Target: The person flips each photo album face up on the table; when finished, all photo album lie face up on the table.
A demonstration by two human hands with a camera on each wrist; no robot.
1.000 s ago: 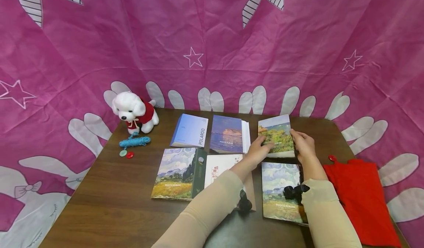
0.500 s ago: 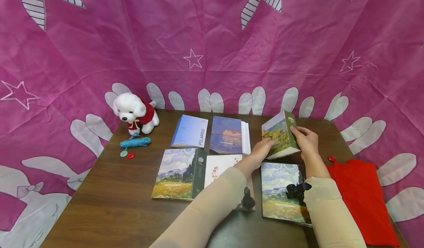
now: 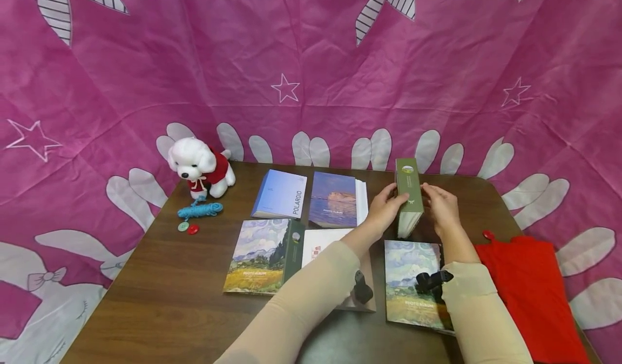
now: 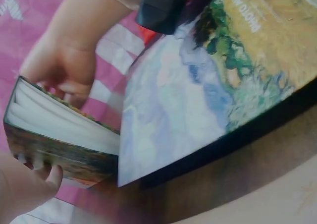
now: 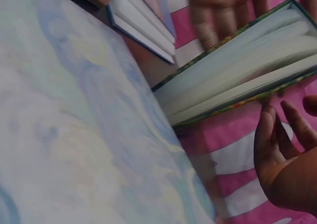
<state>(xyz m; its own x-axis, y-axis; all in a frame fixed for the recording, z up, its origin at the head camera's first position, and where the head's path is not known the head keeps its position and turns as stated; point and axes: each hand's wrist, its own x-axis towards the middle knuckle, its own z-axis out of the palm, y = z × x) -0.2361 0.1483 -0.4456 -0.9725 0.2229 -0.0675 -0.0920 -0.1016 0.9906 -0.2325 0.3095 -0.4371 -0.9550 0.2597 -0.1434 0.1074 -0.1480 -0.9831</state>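
A thick photo album (image 3: 410, 186) stands on edge at the back right of the table, its olive spine facing up. My left hand (image 3: 381, 213) grips it from the left, thumb over the spine. On its other side is my right hand (image 3: 444, 210), fingertips at the cover. The right wrist view shows the page edges of the album (image 5: 247, 65) and my right hand (image 5: 292, 174) with fingers extended against the lower cover, thumb apart. Just in front lies another photo album (image 3: 410, 283) with a landscape cover, partly under the right wrist.
Left of the hands lie a purple seascape album (image 3: 332, 196), a blue Polaroid album (image 3: 281, 194), a landscape album (image 3: 257, 256) and a white-covered one (image 3: 323, 240). A toy dog (image 3: 199, 167), blue cord (image 3: 200, 209) and buttons sit far left; red cloth (image 3: 529, 294) lies right.
The held album has turned from lying cover-up to standing with its spine on top. My left thumb has come onto the spine; my right hand has shifted to the opposite cover.
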